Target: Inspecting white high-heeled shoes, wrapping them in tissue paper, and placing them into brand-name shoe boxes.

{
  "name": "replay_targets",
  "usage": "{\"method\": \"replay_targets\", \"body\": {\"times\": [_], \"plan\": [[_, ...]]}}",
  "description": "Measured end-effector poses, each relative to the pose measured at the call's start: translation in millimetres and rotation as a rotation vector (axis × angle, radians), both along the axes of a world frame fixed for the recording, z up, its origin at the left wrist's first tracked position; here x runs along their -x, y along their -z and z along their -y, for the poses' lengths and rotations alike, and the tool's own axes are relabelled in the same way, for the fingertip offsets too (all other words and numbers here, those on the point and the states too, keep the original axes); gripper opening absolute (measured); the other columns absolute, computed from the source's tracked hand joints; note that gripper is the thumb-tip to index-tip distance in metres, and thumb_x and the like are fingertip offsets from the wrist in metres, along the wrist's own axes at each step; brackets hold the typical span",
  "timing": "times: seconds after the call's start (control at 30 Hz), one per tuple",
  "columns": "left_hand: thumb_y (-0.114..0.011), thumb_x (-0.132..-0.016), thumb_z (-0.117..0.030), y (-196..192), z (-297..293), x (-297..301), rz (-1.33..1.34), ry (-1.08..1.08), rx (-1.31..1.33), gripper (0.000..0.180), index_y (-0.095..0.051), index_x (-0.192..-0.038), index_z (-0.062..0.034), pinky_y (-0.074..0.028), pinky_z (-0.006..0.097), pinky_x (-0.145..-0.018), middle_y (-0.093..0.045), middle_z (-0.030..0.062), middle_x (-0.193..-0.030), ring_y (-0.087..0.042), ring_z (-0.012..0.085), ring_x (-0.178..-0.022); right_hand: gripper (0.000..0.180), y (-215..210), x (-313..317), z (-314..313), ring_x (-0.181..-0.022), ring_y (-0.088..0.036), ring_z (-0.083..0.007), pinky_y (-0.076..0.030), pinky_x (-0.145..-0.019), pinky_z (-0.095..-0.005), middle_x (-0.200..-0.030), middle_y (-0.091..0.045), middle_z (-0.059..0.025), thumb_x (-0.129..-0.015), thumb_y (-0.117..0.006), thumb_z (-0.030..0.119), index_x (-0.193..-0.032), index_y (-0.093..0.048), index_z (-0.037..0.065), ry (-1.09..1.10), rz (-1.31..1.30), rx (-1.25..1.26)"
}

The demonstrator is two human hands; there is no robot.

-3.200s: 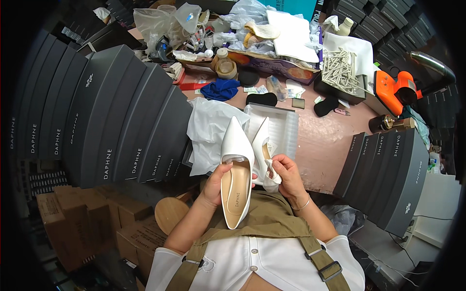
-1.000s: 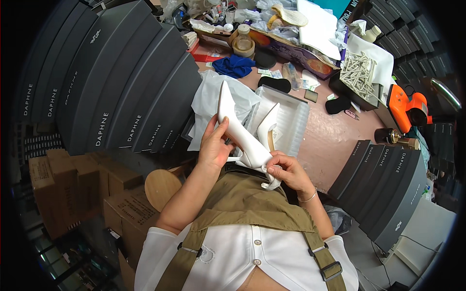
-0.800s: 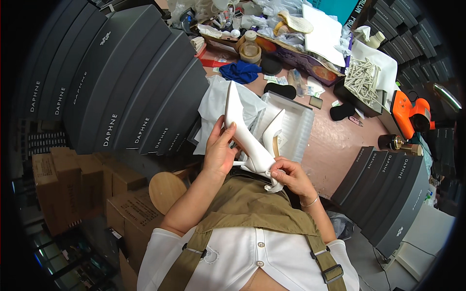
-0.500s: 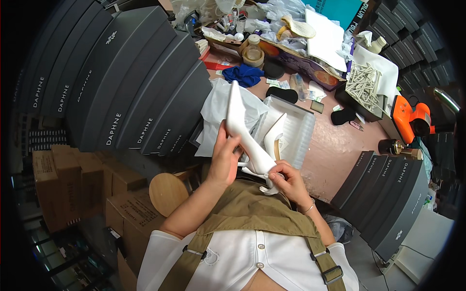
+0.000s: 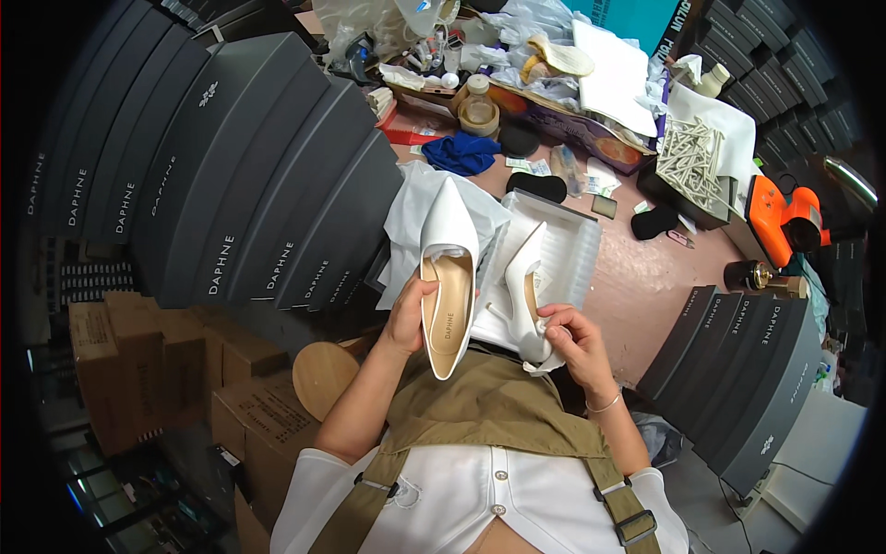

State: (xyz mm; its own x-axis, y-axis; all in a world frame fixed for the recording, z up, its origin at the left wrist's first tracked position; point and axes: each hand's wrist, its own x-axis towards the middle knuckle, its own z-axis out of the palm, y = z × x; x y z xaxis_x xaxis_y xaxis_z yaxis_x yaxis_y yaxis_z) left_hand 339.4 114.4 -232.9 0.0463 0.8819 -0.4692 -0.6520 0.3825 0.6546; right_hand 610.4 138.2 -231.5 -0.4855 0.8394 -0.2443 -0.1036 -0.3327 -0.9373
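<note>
A white pointed-toe pump (image 5: 450, 220) is in my left hand (image 5: 406, 312), toe pointing away and its tan insole facing up. My thumb lies over its side edge, and the other fingers are mostly hidden beneath it. My right hand (image 5: 574, 343) is closed in a pinch on a crumpled white cloth (image 5: 544, 366); whether it is fabric or paper I cannot tell. Right beside those fingers is the heel end of a second white pump (image 5: 523, 270), which lies in an open shoe box (image 5: 581, 242). I cannot tell whether my fingers touch that pump.
White tissue paper (image 5: 406, 198) spreads left of the box. Dark shoe boxes are stacked at left (image 5: 249, 175) and at right (image 5: 729, 369). A tray of pale sticks (image 5: 690, 164), an orange device (image 5: 784, 222) and a blue cloth (image 5: 461, 152) stand farther back.
The pump in my left hand has turned from side-on to insole up. My right hand has left its heel and moved right and slightly nearer with the white cloth.
</note>
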Motion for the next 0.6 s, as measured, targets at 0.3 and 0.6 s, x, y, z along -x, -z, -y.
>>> {"method": "replay_targets", "body": {"times": [0.3, 0.6], "plan": [[-0.038, -0.087, -0.031, -1.3, 1.2, 10.7, 0.234, 0.163, 0.082, 0.058, -0.038, -0.134, 0.0034, -0.052, 0.041, -0.085, -0.056, 0.0256, -0.120, -0.062, 0.0338, -0.101, 0.011, 2.2, 12.3, 1.8, -0.094, -0.052, -0.0108, -0.042, -0.084, -0.0256, -0.108, -0.061, -0.0068, -0.091, -0.062, 0.013, -0.090, -0.061, 0.003, -0.110, 0.057, -0.024], [-0.041, -0.082, -0.030, 5.9, -12.4, 26.4, 0.410, 0.172, 0.222, 0.062, -0.041, -0.130, 0.0095, -0.058, 0.041, -0.075, -0.057, 0.0276, -0.118, -0.066, 0.0354, -0.087, 0.011, 27.6, 5.7, -0.5, -0.092, -0.053, -0.0120, -0.043, -0.084, -0.0265, -0.107, -0.061, -0.0084, -0.090, -0.063, 0.013, -0.089, -0.062, 0.002, -0.127, 0.218, -0.003]]}}
